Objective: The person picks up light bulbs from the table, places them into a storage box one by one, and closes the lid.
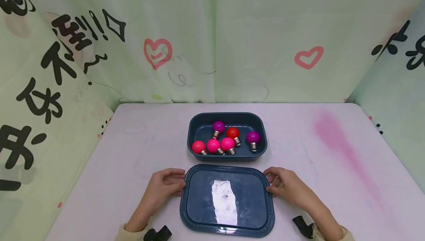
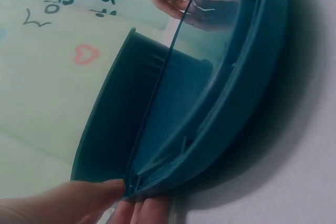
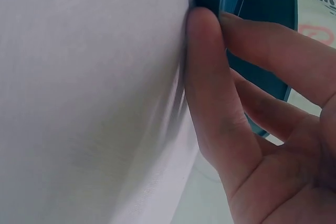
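A dark blue rectangular lid [image 1: 196, 200] with rounded corners lies flat near the front of the table, a bright reflection on its glossy top. My left hand [image 1: 167, 185] pinches the lid's left edge, thumb above and fingertips beneath in the left wrist view. On the opposite side my right hand [image 1: 287, 185] pinches the right edge between thumb and fingers [image 3: 212, 61]. Just behind the lid stands a dark blue box [image 1: 227, 157] holding several small round bulbs with metal screw bases, among them a purple bulb [image 1: 253, 137], a red bulb [image 1: 232, 133] and a pink bulb [image 1: 213, 145].
A white table [image 1: 139, 137] with a pink smear on its right side carries everything. Pale green cloth walls [image 1: 252, 30] with hearts and black writing enclose it at the back and sides. Black wrist straps [image 1: 157, 234] show at both sleeves.
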Tool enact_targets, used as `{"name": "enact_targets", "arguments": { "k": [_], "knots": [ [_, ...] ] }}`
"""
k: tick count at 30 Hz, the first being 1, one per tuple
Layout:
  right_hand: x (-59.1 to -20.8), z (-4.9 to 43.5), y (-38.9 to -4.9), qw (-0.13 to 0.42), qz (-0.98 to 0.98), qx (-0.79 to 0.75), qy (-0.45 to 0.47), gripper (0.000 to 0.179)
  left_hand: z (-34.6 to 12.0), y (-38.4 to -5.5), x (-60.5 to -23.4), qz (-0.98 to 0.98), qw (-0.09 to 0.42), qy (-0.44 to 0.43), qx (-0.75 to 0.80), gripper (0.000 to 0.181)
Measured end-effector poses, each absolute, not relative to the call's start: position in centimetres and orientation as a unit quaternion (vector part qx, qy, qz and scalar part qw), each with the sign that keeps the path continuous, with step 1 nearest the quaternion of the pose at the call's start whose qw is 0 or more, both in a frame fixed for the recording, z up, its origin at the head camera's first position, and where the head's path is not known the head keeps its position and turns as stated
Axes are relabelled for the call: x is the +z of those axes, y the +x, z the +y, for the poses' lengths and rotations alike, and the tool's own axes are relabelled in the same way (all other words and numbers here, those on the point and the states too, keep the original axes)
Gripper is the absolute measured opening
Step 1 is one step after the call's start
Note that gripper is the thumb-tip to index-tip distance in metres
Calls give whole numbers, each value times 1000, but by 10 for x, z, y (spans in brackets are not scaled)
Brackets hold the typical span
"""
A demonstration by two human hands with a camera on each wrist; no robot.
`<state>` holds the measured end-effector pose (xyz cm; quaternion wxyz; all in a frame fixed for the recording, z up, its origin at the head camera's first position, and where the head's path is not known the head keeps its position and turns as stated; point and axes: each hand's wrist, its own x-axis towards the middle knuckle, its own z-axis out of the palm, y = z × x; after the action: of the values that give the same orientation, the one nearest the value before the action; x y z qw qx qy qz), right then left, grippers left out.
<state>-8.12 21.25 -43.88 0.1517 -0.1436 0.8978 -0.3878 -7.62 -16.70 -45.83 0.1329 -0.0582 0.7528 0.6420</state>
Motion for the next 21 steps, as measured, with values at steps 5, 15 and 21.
{"name": "enact_targets", "arguments": {
  "k": [5,15,21],
  "knots": [
    [-439,211,-82,149,902,-384,-130,37,-164,-77,-460,761,117,-72,634,36],
    [-436,209,-83,114,921,-352,-122,38,-168,-78,-459,746,147,-44,648,40],
    [-433,212,-83,124,905,-387,-126,39,-173,-78,-457,737,156,-36,657,40]
  ]
}}
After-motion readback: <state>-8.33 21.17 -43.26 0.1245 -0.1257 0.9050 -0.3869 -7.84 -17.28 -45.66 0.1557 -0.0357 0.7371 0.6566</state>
